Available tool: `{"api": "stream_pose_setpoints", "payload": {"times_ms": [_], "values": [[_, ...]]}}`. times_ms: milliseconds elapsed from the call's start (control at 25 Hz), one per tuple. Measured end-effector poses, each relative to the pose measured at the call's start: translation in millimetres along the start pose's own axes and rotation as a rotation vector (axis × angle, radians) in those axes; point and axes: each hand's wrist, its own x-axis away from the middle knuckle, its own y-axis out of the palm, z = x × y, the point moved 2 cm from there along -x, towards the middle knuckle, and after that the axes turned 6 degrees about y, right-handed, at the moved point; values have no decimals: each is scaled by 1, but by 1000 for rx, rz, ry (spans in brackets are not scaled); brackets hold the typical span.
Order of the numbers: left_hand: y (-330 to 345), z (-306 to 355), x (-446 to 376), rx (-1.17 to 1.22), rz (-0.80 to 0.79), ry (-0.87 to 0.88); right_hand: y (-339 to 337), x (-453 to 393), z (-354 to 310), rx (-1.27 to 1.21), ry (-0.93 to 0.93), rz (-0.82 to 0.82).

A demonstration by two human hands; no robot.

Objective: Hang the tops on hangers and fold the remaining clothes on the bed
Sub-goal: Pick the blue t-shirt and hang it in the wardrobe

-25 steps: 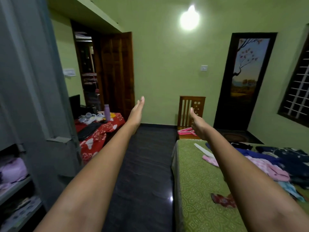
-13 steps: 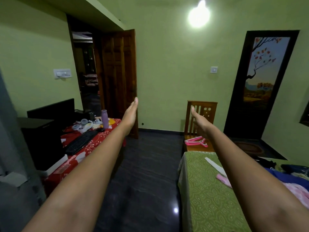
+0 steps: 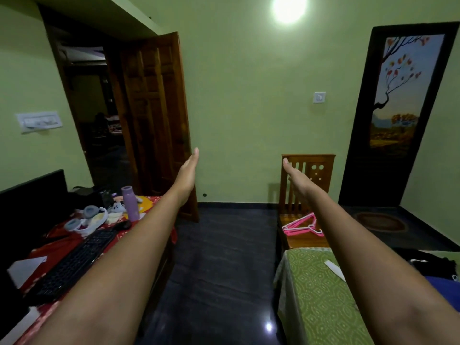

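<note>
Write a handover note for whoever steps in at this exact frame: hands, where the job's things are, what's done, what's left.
Left hand and right hand: both stretched forward, fingers straight, holding nothing.
Pink hangers lie in a pile on the wooden chair past the foot of the bed.
Clothes lie loose at the bed's right edge, mostly out of view.
Done: nothing visible; no top hung, nothing folded.
Left: fetch hangers, hang the tops, fold the rest.

1. One bright ceiling lamp [image 3: 288, 7] blows out white at the top, and the room is dim and green-tinted.
2. Its glare spots the dark floor [image 3: 268, 326].
3. Wide-angle bending curves the edges; the open doorway [image 3: 99, 125] is murky.
</note>
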Motion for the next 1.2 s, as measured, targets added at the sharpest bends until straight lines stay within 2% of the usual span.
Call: {"api": "stream_pose_setpoints", "payload": {"times_ms": [160, 360, 600, 880, 1040, 1200], "values": [[23, -40, -121, 12, -19, 33, -19, -125, -18, -8, -67, 31], [78, -63, -287, 60, -30, 53, -75, -265, -60, -5, -82, 119], [194, -132, -419, 142, -214, 10, -141, -353, -34, 8, 5, 225], [410, -144, -545, 281, -636, 54, -292, -370, 7, -163, 79, 769], [525, -111, -551, 429, -973, 66, -338, -319, 30, -229, 185, 1090], [602, -86, -521, 458, -1202, 140, -344, -254, 46, -229, 296, 1387]]}}
